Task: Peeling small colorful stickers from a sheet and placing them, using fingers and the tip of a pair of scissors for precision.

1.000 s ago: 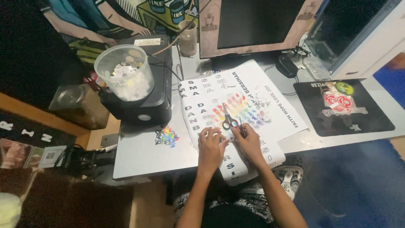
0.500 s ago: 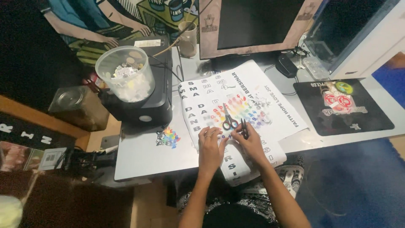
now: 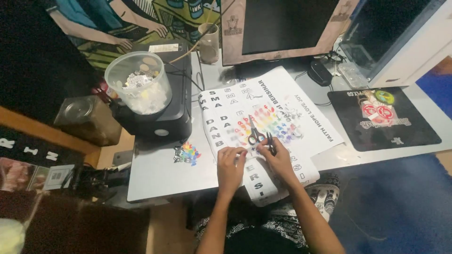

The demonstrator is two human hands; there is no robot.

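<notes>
At the bottom centre of the frame, the person's forearms rise toward the near edge of the table (image 3: 160, 174). The left hand (image 3: 230, 162) rests palm-down on the lower end of a large printed paper sheet (image 3: 278, 117), its fingers curled together and pressing the paper; nothing is gripped in it that I can make out. The right hand (image 3: 280, 160) lies just beside it, fingers closed around a thin dark pen-like tool (image 3: 270, 143) whose tip stands on the sheet; whether it is a pen or a craft knife is too small to tell.

The sheet is the thing in hand. It looks light, thin and floppy: its near end droops over the table edge toward the lap, so it probably slides and creases easily and wants a flat palm to pin it, or a pinch at a free edge. The coloured shapes at its middle look small and flimsy, best lifted by an edge with the fingertips.

Just beyond the hands, a pair of small scissors (image 3: 255, 134) lies on the sheet among the coloured shapes, blades pointing away; it is stiff and best taken by the loops.

To the left, a little cluster of coloured cut-outs (image 3: 187, 153) sits on the bare table. Farther off at upper left, a clear plastic tub (image 3: 137, 82) of scraps stands on a black printer (image 3: 165, 120). To the right lies a black mouse pad (image 3: 386, 117), and at the top centre stands a monitor (image 3: 282, 26).
</notes>
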